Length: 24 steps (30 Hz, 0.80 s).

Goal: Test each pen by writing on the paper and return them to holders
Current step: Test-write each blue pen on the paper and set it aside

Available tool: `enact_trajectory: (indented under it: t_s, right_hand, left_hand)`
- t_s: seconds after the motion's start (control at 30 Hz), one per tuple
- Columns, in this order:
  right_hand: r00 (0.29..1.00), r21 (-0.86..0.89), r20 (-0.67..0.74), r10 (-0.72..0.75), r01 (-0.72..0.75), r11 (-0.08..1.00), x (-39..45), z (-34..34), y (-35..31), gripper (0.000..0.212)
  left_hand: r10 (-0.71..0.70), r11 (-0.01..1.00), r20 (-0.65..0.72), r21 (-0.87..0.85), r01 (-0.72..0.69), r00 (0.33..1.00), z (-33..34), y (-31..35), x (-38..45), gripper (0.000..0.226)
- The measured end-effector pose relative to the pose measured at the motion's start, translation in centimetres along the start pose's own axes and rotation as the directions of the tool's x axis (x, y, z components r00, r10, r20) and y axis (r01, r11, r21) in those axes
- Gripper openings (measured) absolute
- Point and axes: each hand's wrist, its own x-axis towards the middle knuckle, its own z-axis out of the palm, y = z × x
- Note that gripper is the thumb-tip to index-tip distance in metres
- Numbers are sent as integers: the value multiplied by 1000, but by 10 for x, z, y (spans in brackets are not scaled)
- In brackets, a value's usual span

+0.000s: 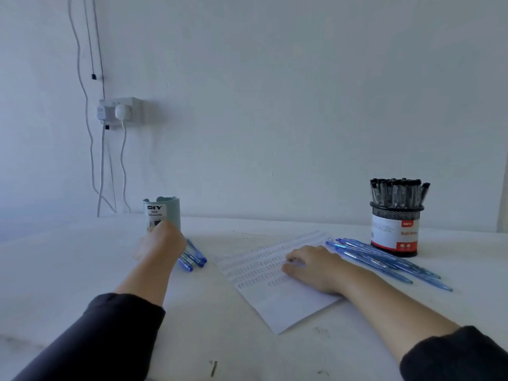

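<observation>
Pale teal holder (162,215), blue pens (384,259), black mesh cup (397,213), white paper (275,292) with rows of blue marks

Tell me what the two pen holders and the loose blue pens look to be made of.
The teal holder looks like matte moulded plastic: smooth, opaque wall, printed label. The black holder seems to be metal wire mesh, its rim showing a fine grid above a glossy paper or plastic wrap. The blue pens beside it look like clear tinted plastic, since light passes through their barrels.

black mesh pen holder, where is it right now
In the head view the black mesh pen holder stands at the table's far right near the wall, full of black pens, just behind the loose blue pens.
</observation>
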Motion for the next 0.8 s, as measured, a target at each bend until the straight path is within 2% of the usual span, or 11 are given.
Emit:
enact_trajectory:
  t_s: [0.1,0.2,0.37,0.6,0.8]
  right_hand:
    - [1000,-18,3,-2,3,1000,2,2,1,43]
    - [1000,-18,12,-10,10,1000,3,3,2,42]
    - [1000,-10,6,-8,8,1000,3,2,3,42]
    - [1000,-13,7,-17,17,1000,2,1,2,42]
    - [1000,-2,5,-20,20,1000,2,2,3,42]
  left_hand:
    - [140,987,54,67,-143,989,7,4,0,31]
    - [186,977,76,91,-192,980,10,6,-5,29]
    - [316,943,97,78,-324,944,16,7,-11,37]
    - [388,887,175,196,-418,905,16,12,-16,34]
    - [486,813,208,250,-526,849,16,15,-14,44]
